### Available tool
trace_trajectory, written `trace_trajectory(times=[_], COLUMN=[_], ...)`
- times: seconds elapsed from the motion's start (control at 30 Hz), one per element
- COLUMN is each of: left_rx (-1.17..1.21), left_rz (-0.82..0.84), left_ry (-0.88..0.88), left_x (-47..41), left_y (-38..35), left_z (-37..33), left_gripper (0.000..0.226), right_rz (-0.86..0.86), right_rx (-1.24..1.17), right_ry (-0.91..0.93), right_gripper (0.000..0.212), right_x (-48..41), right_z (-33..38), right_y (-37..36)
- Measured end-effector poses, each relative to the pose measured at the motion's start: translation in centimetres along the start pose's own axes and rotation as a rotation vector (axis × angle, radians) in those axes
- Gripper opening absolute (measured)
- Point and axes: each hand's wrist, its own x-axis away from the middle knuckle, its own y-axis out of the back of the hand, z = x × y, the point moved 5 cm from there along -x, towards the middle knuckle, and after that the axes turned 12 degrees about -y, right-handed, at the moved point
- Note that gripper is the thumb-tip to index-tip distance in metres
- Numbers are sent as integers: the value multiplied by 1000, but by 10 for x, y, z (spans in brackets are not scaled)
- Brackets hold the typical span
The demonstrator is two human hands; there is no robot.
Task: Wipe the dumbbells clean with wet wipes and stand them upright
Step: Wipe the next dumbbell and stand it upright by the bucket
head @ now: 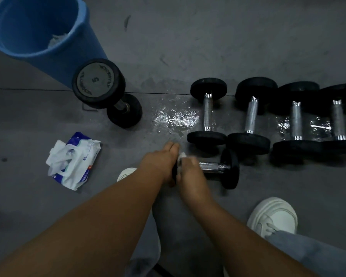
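Bucket, blue plastic, tapered, far left; crumpled white sheet inside. Just right of it, upright dumbbell: round black rubber heads, grey top face marked 5, standing on one head. Nearer, wet-wipe pack: soft white-and-blue film, flap open, sheet pulled up.

Centre: left hand laid against the left head of the small dumbbell, fingers together and pointing away; curl round the rim not resolved. Right hand just beside it, pinching a white wipe against that same head where the handle begins. Small dumbbell lying on the floor, long axis left to right, knurled chrome handle and free black head extending rightward from both hands.

Judged: wiping in progress, standing up not yet done; tipping calls for the free head to swing up, right hand the nearer to it.

Beyond and right, four dumbbells lying side by side, axes pointing away; wet glare on matte grey floor between them.
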Motion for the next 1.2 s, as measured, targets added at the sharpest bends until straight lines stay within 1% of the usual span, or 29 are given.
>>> trace_trajectory(times=[0.03, 0.07, 0.1, 0.13, 0.2, 0.23, 0.27, 0.3, 0.33, 0.37, 0.4, 0.47, 0.5, 0.53, 0.57, 0.63, 0.73, 0.8, 0.87, 0.97, 1.03, 1.13, 1.2], left_rx=[-2, -4, -2, 1, 1, 3, 5, 4, 2, 2, 0, -3, -1, -1, -3, -1, 3, 1, -1, -1, 4, 9, 8], left_rz=[0, 0, 1, 3, -1, 2, 8, 12, 18, 25, 29, 36, 41, 44, 43, 41, 45, 46, 43, 40, 39, 38, 47], left_ry=[-3, -5, -7, -8, -3, 1, 1, -1, -2, -4, -5, -2, -1, -1, -1, -5, -4, -7, -12, -9, -12, -13, -11], left_x=[0, 1, 1, 0, -2, -2, -1, -1, 0, 0, 0, -2, -2, -3, -3, -3, -3, -3, -3, -3, -3, -3, -3], left_y=[0, 0, 0, 1, 2, 3, 3, 2, 1, 0, 0, 2, 3, 4, 4, 2, 3, 4, 4, 5, 5, 4, 5], left_z=[-1, -1, -2, -1, 1, 2, 1, 0, -1, -1, -1, 2, 2, 2, 2, 3, 3, 2, 2, 3, 2, 2, 3], left_gripper=[121, 120, 118, 117, 119, 121, 122, 122, 123, 123, 123, 125, 126, 128, 129, 131, 133, 133, 132, 128, 129, 132, 131], right_rz=[92, 149, 160, 114, -75, -129, -117, -59, 6, 22, -27, -232, -308, -345, -331, -253, -125, -21, 97, 57, 41, 208, 180], right_rx=[61, 155, 208, 189, 59, 50, 102, 194, 317, 381, 377, 304, 341, 413, 513, 724, 959, 1014, 1048, 1023, 1002, 1121, 1084], right_ry=[-40, -49, -55, -63, -9, 13, 28, 18, -1, -23, -42, -48, -44, -33, -19, -13, -121, -176, -147, -140, -189, -218, -157], right_gripper=[24, 26, 23, 17, 11, 10, 8, 7, 11, 16, 19, 19, 17, 15, 16, 25, 36, 36, 35, 34, 34, 32, 33], right_x=[4, 9, 10, 9, 3, 1, -2, -2, 1, 3, 4, 7, 8, 8, 6, -4, -28, -34, -32, -35, -37, -24, -24], right_z=[-7, -15, -22, -24, -14, -9, -7, -6, -10, -15, -17, -13, -9, -4, 1, 1, -11, -15, -8, 5, 2, 7, 14], right_y=[-12, -19, -21, -16, 5, 11, 13, 12, 11, 14, 24, 53, 63, 69, 69, 61, 57, 54, 48, 59, 66, 52, 47])
